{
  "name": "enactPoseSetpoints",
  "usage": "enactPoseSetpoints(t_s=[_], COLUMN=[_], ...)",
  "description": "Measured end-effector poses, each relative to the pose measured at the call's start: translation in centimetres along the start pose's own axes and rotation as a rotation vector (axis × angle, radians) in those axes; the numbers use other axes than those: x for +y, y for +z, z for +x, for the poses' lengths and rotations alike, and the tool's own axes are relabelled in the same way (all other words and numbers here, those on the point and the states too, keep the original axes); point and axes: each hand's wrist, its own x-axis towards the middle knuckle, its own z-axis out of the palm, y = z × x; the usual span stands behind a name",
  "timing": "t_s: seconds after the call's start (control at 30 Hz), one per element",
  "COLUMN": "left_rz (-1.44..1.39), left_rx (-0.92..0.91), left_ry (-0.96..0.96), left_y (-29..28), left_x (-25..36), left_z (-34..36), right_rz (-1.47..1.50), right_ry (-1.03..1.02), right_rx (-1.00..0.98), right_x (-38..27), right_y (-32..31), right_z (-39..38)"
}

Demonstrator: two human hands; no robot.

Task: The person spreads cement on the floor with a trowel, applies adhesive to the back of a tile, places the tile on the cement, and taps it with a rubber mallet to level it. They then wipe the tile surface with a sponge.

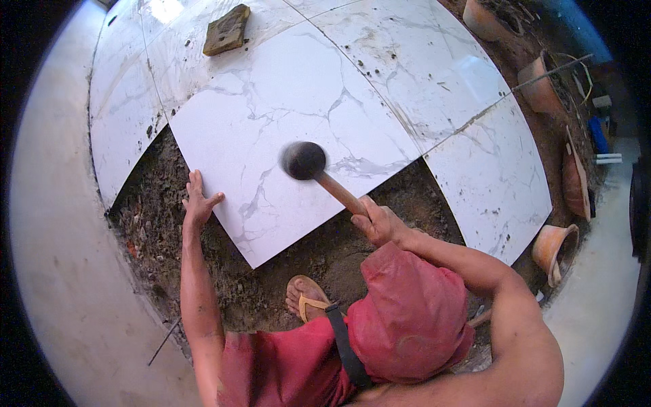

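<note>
My right hand [376, 220] is wrapped round the wooden handle of a mallet [342, 192]. The mallet's round black head, blurred along its left side, is over the middle of a large white floor tile [291, 81] with grey marbling. Along this tile's left edge lies my left hand [196, 202], fingers stretched out and thumb apart on the tile's face. The near corner of the tile juts out over dark, loose soil [163, 183].
Other marbled tiles [434, 54] adjoin it on the left, far and right sides, sprinkled with dirt crumbs. A brown block [226, 30] lies on the far tiles. Clay pots [555, 251] line the right side. My foot in a yellow flip-flop [306, 298] stands on the soil.
</note>
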Motion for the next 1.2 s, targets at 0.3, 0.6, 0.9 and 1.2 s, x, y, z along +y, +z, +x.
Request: enactPoseSetpoints(t_s=[0.3, 0.6, 0.9, 1.2], left_rz=[0.197, 0.329, 0.293, 0.315], left_rx=[0.532, 0.448, 0.378, 0.373], left_ry=[0.254, 0.211, 0.214, 0.204], left_y=[7.8, 8.6, 8.4, 5.5], left_x=[3.6, 2.9, 3.5, 2.7], left_z=[-7.6, -9.0, -8.8, -5.1], right_rz=[0.800, 0.620, -0.091, -0.153], right_ry=[-0.292, -0.050, 0.065, -0.110], right_rx=[0.192, -0.095, 0.085, 0.124], right_x=[0.6, 2.4, 1.3, -2.2], right_y=[-3.2, 0.4, -0.4, -1.0], right_z=[-3.4, -3.6, -0.4, 2.9])
